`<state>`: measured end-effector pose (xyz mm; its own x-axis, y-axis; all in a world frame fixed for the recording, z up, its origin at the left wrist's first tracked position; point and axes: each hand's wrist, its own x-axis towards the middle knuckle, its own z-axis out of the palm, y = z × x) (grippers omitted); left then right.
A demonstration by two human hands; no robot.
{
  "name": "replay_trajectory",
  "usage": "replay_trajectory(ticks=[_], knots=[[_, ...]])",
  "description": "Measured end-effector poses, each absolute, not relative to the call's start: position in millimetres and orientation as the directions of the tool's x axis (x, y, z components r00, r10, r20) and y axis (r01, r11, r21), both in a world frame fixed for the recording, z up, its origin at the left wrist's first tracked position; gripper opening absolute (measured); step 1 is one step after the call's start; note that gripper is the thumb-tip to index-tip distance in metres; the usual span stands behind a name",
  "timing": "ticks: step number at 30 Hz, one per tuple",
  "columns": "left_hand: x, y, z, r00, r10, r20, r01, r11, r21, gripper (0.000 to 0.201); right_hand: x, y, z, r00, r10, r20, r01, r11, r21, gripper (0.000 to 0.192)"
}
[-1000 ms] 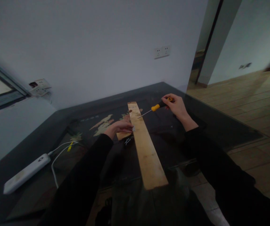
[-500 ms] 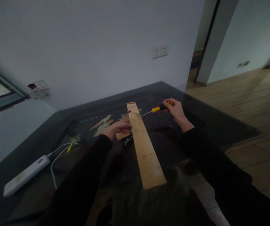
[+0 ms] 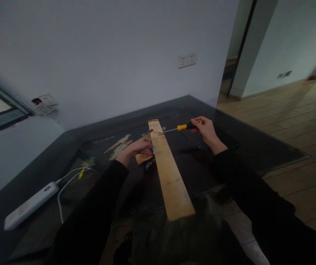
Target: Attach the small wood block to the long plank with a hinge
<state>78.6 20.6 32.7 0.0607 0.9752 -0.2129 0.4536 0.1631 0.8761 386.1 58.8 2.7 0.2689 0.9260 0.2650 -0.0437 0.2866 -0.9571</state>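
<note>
1. Window frame (image 3: 7, 97) cuts across the far left, with a cluster of wall sockets (image 3: 46, 105) just right of it.
2. A long white device (image 3: 31, 206) lies on the dark table (image 3: 246, 136), a white cable (image 3: 59, 200) running from its end; a yellow tag (image 3: 81, 173) sits by the cable.
3. Pale bird-like decoration (image 3: 120, 147) shows on the tabletop, left of the hands.
4. The left hand (image 3: 138, 147) reaches in from a black sleeve, its fingers bent and drawn nearly together at the left edge of the plank. The fingertips are at a small metallic piece (image 3: 154, 149) on that edge; whether they pinch it or merely rest against it, I cannot tell.
5. Below that hand are a small wooden block (image 3: 143, 158) and, just nearer the person, a few thin, shiny pieces (image 3: 148, 165), crossed over one another.
6. The plank (image 3: 171, 176) lies lengthwise in the middle, its near end towards the person's lap.
7. A screwdriver (image 3: 184, 127) with a yellow and black handle points leftwards, nearly level, its shaft reaching over the far part of the plank; contact at the tip is unclear.
8. The right hand (image 3: 206, 129) is closed around the rear of that handle, thumb and fingers gripping it.
</note>
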Motion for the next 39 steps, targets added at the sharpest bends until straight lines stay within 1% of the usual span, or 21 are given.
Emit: replay_trajectory(ticks=[2, 3, 4, 6, 8, 10, 12, 15, 18, 22, 27, 30, 35, 37, 39], knots=[[74, 16, 36, 0.038, 0.939, -0.341, 0.429, 0.293, 0.854, 0.027, 385, 59, 0, 0.239, 0.944, 0.228, -0.118, 0.262, -0.958, 0.036], [71, 13, 37, 0.022, 0.935, -0.354, 0.427, 0.312, 0.849, 0.029, 385, 59, -2, 0.219, 0.953, 0.210, -0.154, 0.246, -0.957, 0.035], [67, 9, 37, 0.000, 0.949, -0.315, 0.444, 0.282, 0.850, 0.029, 384, 58, -3, 0.194, 0.962, 0.192, -0.187, 0.229, -0.955, 0.033], [59, -2, 34, -0.034, 0.984, -0.173, 0.536, 0.164, 0.828, 0.026, 381, 57, -7, 0.139, 0.976, 0.167, -0.237, 0.197, -0.951, 0.030], [53, -16, 26, -0.032, 0.999, -0.004, 0.667, 0.024, 0.745, 0.018, 378, 56, -10, 0.099, 0.983, 0.155, -0.271, 0.177, -0.946, 0.027], [48, -31, 16, -0.001, 0.994, 0.109, 0.771, -0.068, 0.633, 0.013, 375, 55, -13, 0.076, 0.987, 0.142, -0.298, 0.158, -0.941, 0.022], [44, -44, 6, 0.027, 0.990, 0.136, 0.811, -0.101, 0.577, 0.011, 373, 55, -16, 0.070, 0.990, 0.124, -0.319, 0.140, -0.937, 0.016], [41, -56, -4, 0.058, 0.990, 0.132, 0.808, -0.124, 0.577, 0.012, 373, 53, -19, 0.077, 0.991, 0.111, -0.331, 0.130, -0.935, 0.013], [40, -61, -6, 0.079, 0.986, 0.148, 0.804, -0.151, 0.575, 0.012, 376, 49, -22, 0.097, 0.990, 0.106, -0.298, 0.131, -0.945, 0.015], [42, -64, -5, 0.084, 0.987, 0.134, 0.836, -0.144, 0.529, 0.014, 379, 43, -26, 0.169, 0.980, 0.110, -0.259, 0.151, -0.954, 0.015], [46, -65, -7, 0.099, 0.989, 0.107, 0.866, -0.138, 0.480, 0.016, 376, 44, -30, 0.261, 0.950, 0.172, -0.139, 0.214, -0.967, 0.018], [45, -65, -9, 0.097, 0.991, 0.094, 0.872, -0.130, 0.472, 0.019, 375, 46, -32, 0.275, 0.943, 0.187, -0.088, 0.219, -0.972, 0.024], [46, -66, -10, 0.158, 0.987, 0.032, 0.893, -0.156, 0.421, 0.022, 375, 47, -36, 0.267, 0.948, 0.174, -0.021, 0.186, -0.982, 0.031], [48, -68, -8, 0.160, 0.987, 0.011, 0.901, -0.150, 0.407, 0.019, 374, 47, -37, 0.265, 0.944, 0.195, 0.040, 0.192, -0.981, 0.033], [50, -69, -5, 0.150, 0.989, -0.004, 0.907, -0.136, 0.398, 0.016, 374, 46, -38, 0.272, 0.934, 0.232, 0.149, 0.198, -0.969, 0.032]])
